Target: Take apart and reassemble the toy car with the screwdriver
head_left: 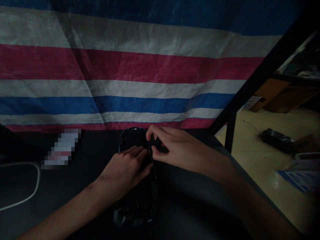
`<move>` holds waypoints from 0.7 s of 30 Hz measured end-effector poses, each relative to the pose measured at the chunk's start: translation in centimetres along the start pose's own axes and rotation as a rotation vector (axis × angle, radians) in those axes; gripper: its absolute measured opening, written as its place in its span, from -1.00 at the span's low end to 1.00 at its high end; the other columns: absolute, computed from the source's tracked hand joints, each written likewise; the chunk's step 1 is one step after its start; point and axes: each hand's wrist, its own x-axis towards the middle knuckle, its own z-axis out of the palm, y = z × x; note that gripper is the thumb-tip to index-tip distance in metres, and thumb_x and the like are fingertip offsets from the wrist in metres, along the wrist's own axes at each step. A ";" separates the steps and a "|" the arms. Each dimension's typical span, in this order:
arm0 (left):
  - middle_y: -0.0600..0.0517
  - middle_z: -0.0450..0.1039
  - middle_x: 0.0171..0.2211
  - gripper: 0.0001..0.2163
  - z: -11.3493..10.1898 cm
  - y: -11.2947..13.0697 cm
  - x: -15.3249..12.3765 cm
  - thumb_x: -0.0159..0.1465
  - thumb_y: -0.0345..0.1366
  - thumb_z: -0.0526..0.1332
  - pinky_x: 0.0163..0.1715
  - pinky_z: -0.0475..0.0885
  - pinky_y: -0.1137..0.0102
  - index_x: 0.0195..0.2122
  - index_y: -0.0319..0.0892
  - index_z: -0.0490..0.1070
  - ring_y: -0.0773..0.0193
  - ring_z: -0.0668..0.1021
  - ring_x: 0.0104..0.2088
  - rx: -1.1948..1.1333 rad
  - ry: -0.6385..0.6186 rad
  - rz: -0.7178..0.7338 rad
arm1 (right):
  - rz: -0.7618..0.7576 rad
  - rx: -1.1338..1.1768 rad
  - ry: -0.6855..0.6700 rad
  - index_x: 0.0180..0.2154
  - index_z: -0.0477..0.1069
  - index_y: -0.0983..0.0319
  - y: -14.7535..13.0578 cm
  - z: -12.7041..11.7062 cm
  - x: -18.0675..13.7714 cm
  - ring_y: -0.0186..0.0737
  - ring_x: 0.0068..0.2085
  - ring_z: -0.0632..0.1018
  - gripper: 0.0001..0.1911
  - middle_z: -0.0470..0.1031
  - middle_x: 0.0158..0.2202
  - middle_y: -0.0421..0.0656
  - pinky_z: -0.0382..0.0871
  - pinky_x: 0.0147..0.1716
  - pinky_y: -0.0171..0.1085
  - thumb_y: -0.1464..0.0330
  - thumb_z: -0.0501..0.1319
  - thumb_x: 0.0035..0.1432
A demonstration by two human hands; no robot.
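Device [136,203] is lying dead centre on the dark table [75,200]. Its long axis is running from the bottom middle of the frame straight up toward the backdrop. It's really dim, so I'm only making out a black body with a blue-edged bit at the far end.

Left hand [125,171] is coming in from the lower left and lying flat on the middle of the device, fingers stretched out, not gripping anything. Right hand [175,150] is reaching in from the lower right and sitting a bit further up, over the far end. Its thumb and forefinger are pinching tight, seemingly on the top of a thin dark rod [153,168] that's slanting down between the two hands. So the right one is nearer the far end and the left is covering the middle.

Room-wise, the table is running out into dark bare surface on both sides. A white cable [37,180] is looping at far left, well apart. The table edge and a black post [230,133] are cutting in on the right, with floor [262,160] beyond. A striped tarp [150,66] is hanging just behind the device.
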 end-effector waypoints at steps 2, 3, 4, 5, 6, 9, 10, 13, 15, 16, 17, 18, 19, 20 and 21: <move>-0.13 0.59 -0.10 -0.74 0.2 -0.1 0.2 0.49 -0.16 0.14 -0.20 0.65 0.07 -0.02 -0.23 0.50 -0.04 0.66 -0.09 0.008 0.006 -0.003 | -0.002 0.002 0.023 -0.01 0.34 0.16 -0.1 0.0 0.1 -0.16 -0.07 0.56 -0.77 0.58 -0.05 -0.14 0.31 -0.10 -0.22 0.42 0.21 0.30; -0.13 0.60 -0.09 -0.75 0.2 -0.2 0.2 0.49 -0.17 0.14 -0.21 0.65 0.07 -0.02 -0.22 0.50 -0.05 0.66 -0.08 0.008 0.014 -0.003 | 0.011 -0.015 0.034 -0.03 0.36 0.16 -0.1 0.1 0.1 -0.16 -0.08 0.57 -0.82 0.59 -0.08 -0.14 0.31 -0.10 -0.21 0.39 0.20 0.33; -0.14 0.60 -0.07 -0.74 0.3 -0.2 0.2 0.49 -0.16 0.14 -0.21 0.66 0.08 0.00 -0.22 0.49 -0.05 0.66 -0.07 0.004 0.025 -0.001 | 0.028 -0.034 0.041 -0.04 0.37 0.16 -0.1 0.2 0.1 -0.16 -0.12 0.58 -0.87 0.60 -0.12 -0.16 0.30 -0.12 -0.21 0.34 0.18 0.38; -0.14 0.60 -0.07 -0.74 0.3 -0.2 0.1 0.49 -0.16 0.15 -0.21 0.66 0.08 0.01 -0.22 0.49 -0.04 0.66 -0.07 0.000 0.035 0.003 | 0.042 -0.049 0.043 -0.06 0.39 0.15 0.0 0.3 0.2 -0.17 -0.16 0.58 -0.88 0.60 -0.17 -0.17 0.30 -0.14 -0.20 0.31 0.15 0.43; -0.13 0.60 -0.08 -0.74 0.4 -0.2 0.1 0.49 -0.16 0.14 -0.21 0.66 0.09 0.02 -0.21 0.48 -0.04 0.66 -0.08 -0.005 0.040 0.008 | 0.050 -0.053 0.042 -0.06 0.40 0.15 0.1 0.4 0.2 -0.19 -0.20 0.58 -0.88 0.60 -0.20 -0.18 0.29 -0.15 -0.21 0.31 0.12 0.45; -0.11 0.60 -0.13 -0.74 0.4 -0.2 0.0 0.49 -0.14 0.15 -0.22 0.65 0.11 -0.01 -0.21 0.49 -0.02 0.66 -0.10 -0.014 0.042 0.016 | 0.009 -0.008 0.039 -0.02 0.39 0.17 0.5 0.5 0.3 -0.21 -0.13 0.57 -0.82 0.59 -0.10 -0.16 0.30 -0.12 -0.23 0.42 0.19 0.35; -0.10 0.60 -0.14 -0.74 0.4 -0.3 0.0 0.49 -0.14 0.15 -0.22 0.65 0.13 -0.03 -0.21 0.49 -0.01 0.66 -0.11 -0.016 0.042 0.017 | -0.004 0.000 0.041 -0.01 0.39 0.18 0.5 0.5 0.4 -0.20 -0.09 0.57 -0.78 0.59 -0.07 -0.16 0.30 -0.11 -0.24 0.43 0.22 0.30; -0.09 0.59 -0.13 -0.73 0.5 -0.4 0.0 0.49 -0.12 0.15 -0.21 0.64 0.18 -0.01 -0.19 0.49 0.02 0.65 -0.09 -0.020 0.063 0.025 | 0.027 -0.040 0.027 -0.08 0.44 0.17 0.6 0.4 0.5 -0.22 -0.19 0.57 -0.87 0.60 -0.20 -0.19 0.28 -0.18 -0.24 0.38 0.18 0.36; -0.08 0.59 -0.15 -0.73 0.6 -0.6 0.0 0.49 -0.10 0.14 -0.23 0.63 0.20 -0.01 -0.18 0.49 0.04 0.64 -0.10 -0.019 0.073 0.030 | 0.039 -0.047 0.016 -0.09 0.45 0.17 0.6 0.3 0.5 -0.24 -0.24 0.56 -0.86 0.59 -0.25 -0.20 0.28 -0.21 -0.24 0.40 0.15 0.37; -0.08 0.58 -0.17 -0.72 0.6 -0.6 0.0 0.50 -0.09 0.13 -0.24 0.62 0.21 -0.02 -0.18 0.48 0.05 0.64 -0.12 -0.016 0.071 0.031 | 0.028 -0.037 0.017 -0.07 0.44 0.18 0.6 0.3 0.5 -0.23 -0.21 0.56 -0.83 0.59 -0.21 -0.19 0.28 -0.19 -0.25 0.44 0.16 0.34; -0.07 0.58 -0.18 -0.72 0.6 -0.6 0.0 0.50 -0.09 0.12 -0.25 0.62 0.22 -0.02 -0.18 0.48 0.05 0.64 -0.13 -0.014 0.067 0.031 | 0.011 -0.027 0.023 -0.04 0.42 0.18 0.7 0.3 0.5 -0.22 -0.15 0.56 -0.78 0.59 -0.15 -0.17 0.29 -0.15 -0.25 0.46 0.18 0.29; -0.07 0.57 -0.19 -0.71 0.7 -0.6 0.0 0.50 -0.08 0.12 -0.26 0.61 0.22 -0.03 -0.18 0.48 0.06 0.64 -0.14 -0.014 0.062 0.031 | 0.002 -0.022 0.032 -0.01 0.41 0.19 0.7 0.4 0.5 -0.20 -0.11 0.56 -0.75 0.58 -0.10 -0.16 0.30 -0.13 -0.24 0.46 0.20 0.27; -0.07 0.57 -0.18 -0.71 0.7 -0.6 0.0 0.50 -0.08 0.12 -0.26 0.61 0.22 -0.02 -0.18 0.48 0.05 0.64 -0.14 -0.015 0.059 0.030 | 0.005 -0.024 0.038 0.00 0.40 0.19 0.8 0.4 0.5 -0.19 -0.11 0.56 -0.75 0.58 -0.10 -0.16 0.31 -0.13 -0.24 0.43 0.20 0.28; -0.08 0.57 -0.17 -0.72 0.6 -0.6 0.0 0.50 -0.09 0.12 -0.26 0.61 0.21 -0.02 -0.18 0.48 0.04 0.64 -0.13 -0.016 0.057 0.029 | 0.015 -0.027 0.039 -0.01 0.40 0.19 0.8 0.5 0.5 -0.20 -0.15 0.56 -0.78 0.58 -0.13 -0.17 0.32 -0.15 -0.24 0.41 0.19 0.31; -0.08 0.58 -0.15 -0.72 0.6 -0.6 -0.1 0.50 -0.09 0.12 -0.25 0.61 0.20 -0.01 -0.18 0.48 0.03 0.64 -0.11 -0.017 0.057 0.027 | 0.022 -0.026 0.033 -0.02 0.40 0.18 0.9 0.5 0.5 -0.21 -0.18 0.56 -0.80 0.57 -0.16 -0.18 0.32 -0.18 -0.24 0.40 0.17 0.33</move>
